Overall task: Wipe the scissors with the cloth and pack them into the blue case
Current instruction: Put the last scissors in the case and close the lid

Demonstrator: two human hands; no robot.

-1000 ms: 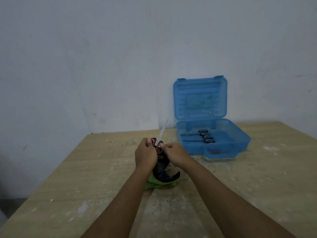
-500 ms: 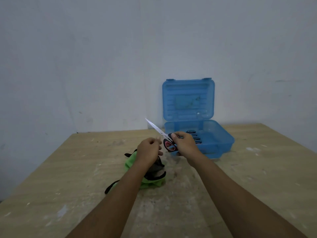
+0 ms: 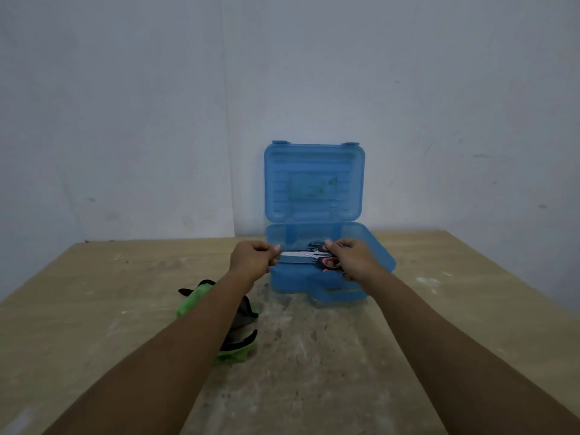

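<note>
Wiping looks finished and packing is nearly done — the right hand (image 3: 354,260) grips the handles and the left hand (image 3: 252,258) pinches the blade tip of the scissors (image 3: 309,254), level over the open blue case (image 3: 381,262), nothing blocking — the green cloth (image 3: 201,298) lies aside on the table (image 3: 94,277).

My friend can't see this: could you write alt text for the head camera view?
Two hands hold scissors over an open blue case: left hand at the blade tip, right hand at the handles. A green cloth lies on the table.
</note>
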